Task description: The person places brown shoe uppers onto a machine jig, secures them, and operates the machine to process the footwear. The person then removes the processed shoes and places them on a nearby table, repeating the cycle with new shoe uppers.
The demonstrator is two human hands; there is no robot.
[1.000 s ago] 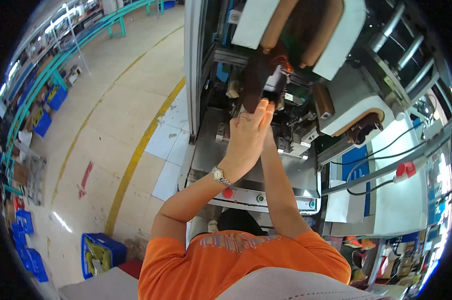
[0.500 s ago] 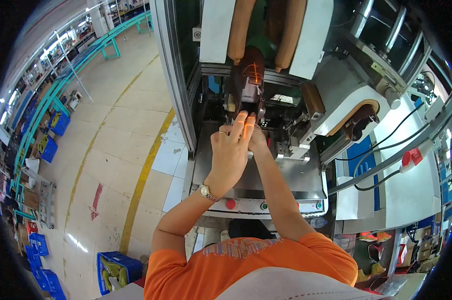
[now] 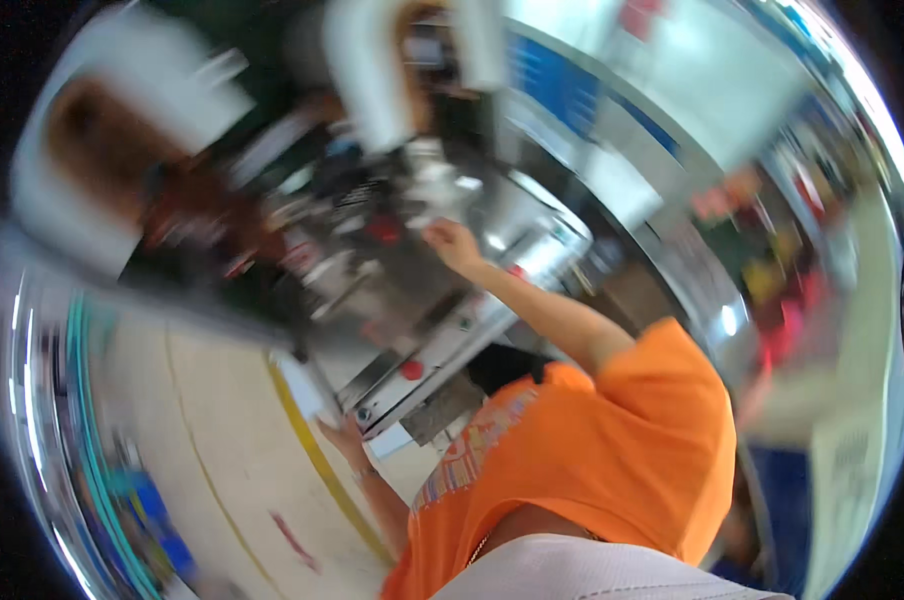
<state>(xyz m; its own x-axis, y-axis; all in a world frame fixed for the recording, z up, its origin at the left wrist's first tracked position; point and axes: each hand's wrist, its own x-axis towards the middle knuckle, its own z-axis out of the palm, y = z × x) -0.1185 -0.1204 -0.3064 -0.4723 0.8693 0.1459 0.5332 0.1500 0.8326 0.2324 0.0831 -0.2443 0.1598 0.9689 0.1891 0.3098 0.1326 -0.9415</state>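
Motion blurs this view strongly. My left hand is at the front left corner of the machine, beside a dark round button; its fingers look stretched and apart. Over the right side of the metal worktop, my right hand is raised with its fingers curled. Whether anything is between those fingers is too smeared to see. A dark brown shoe-like form shows at the machine's left station, away from both hands.
Along the front panel are a red button and a green button. A white curved machine housing stands at the back. Yellow floor tape runs to the left. Blurred shelves with coloured items are on the right.
The view has swung to the right. My hands, together at the brown shoe form before, are now apart: the left by the front left corner, the right over the worktop.
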